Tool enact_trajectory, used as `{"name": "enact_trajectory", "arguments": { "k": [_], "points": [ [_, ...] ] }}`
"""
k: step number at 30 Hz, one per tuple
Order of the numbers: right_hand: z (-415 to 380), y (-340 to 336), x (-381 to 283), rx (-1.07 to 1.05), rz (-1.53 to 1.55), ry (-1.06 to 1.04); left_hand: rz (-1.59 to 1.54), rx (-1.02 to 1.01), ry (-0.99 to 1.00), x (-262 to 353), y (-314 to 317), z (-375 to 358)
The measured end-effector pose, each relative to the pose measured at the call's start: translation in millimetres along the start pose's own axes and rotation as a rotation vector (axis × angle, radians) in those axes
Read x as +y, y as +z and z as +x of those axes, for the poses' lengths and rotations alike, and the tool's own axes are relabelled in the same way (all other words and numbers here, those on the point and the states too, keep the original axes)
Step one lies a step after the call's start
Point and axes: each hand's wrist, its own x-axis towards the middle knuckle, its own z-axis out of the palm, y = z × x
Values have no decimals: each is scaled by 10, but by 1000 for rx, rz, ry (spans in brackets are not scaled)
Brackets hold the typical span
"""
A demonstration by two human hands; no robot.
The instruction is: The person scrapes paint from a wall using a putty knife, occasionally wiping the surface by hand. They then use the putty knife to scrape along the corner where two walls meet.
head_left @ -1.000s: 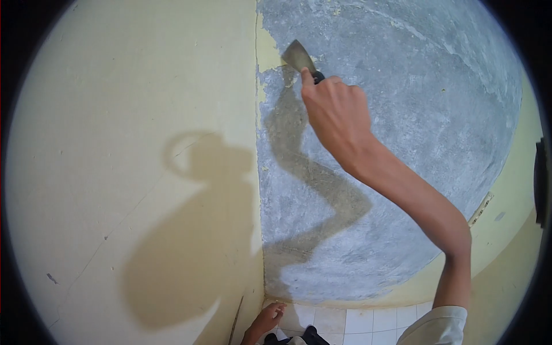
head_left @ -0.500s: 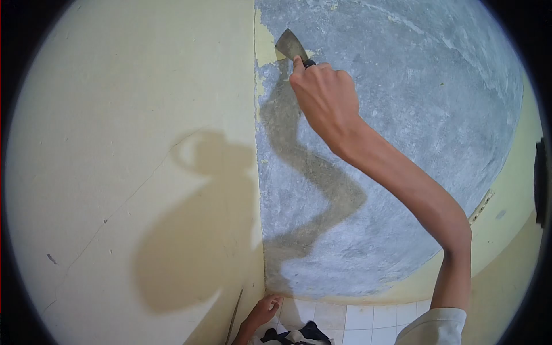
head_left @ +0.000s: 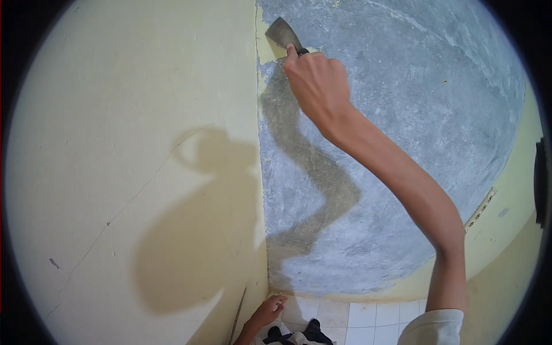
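My right hand (head_left: pixel 318 83) is wrapped round the black handle of a metal scraper (head_left: pixel 282 33), with one finger laid along its blade. The blade lies against a patch of yellow paint (head_left: pixel 266 49) near the wall corner, on the bare grey wall (head_left: pixel 397 144). Low in the view, my left hand (head_left: pixel 272 307) hangs near the foot of the corner with its fingers curled; whether it holds anything is too small to tell.
A cream wall (head_left: pixel 115 115) with a thin crack and my shadow stands at the left. White floor tiles (head_left: pixel 361 315) and my feet show at the bottom. A narrow strip (head_left: pixel 480 211) is on the wall at the right.
My right hand and the scraper have moved up and to the left, closer to the corner. My left hand has shifted slightly to the right.
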Motion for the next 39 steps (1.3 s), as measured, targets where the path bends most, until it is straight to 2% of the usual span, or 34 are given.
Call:
{"name": "enact_trajectory", "arguments": {
  "k": [2, 4, 5, 7, 8, 10, 14, 19, 22, 26, 29, 32, 35, 39],
  "points": [
    [-36, -15, -53, 47, 0, 21, 1, 7, -7, 21, -54, -68],
    [-81, -310, -66, -108, 69, 69, -57, 46, -25, 32, -61, -57],
    [-59, -334, -80, -106, 67, 61, -65, 48, -20, 26, -36, -79],
    [-38, -347, -92, -285, 62, 90, -86, 121, -59, 15, -49, -117],
    [-51, -320, -88, -292, 61, 91, -88, 115, -62, 2, -43, -117],
    [-142, -244, -96, -146, 42, 108, -90, 76, -107, 39, -47, -215],
    [-197, -192, -84, -123, 15, 144, -126, 100, -68, 11, -3, -234],
    [-97, -129, -72, -14, 33, 68, -52, 104, -43, 163, -70, -180],
    [-70, -112, -8, -30, 25, 93, -105, 183, 15, 197, -105, -127],
    [-156, -116, -35, -98, 4, 133, -78, 137, -28, 244, -121, -207],
    [-47, -242, -28, -126, 110, 88, -1, 171, 57, 298, -129, -117],
    [6, -133, -79, -53, 31, 113, -88, 191, -11, 263, -59, -190],
    [-31, -189, -73, -104, 122, 103, -66, 161, -42, 200, 15, -349],
    [-30, -64, -128, -138, 50, 89, -70, 181, -17, 252, 20, -350]
  ]
}}
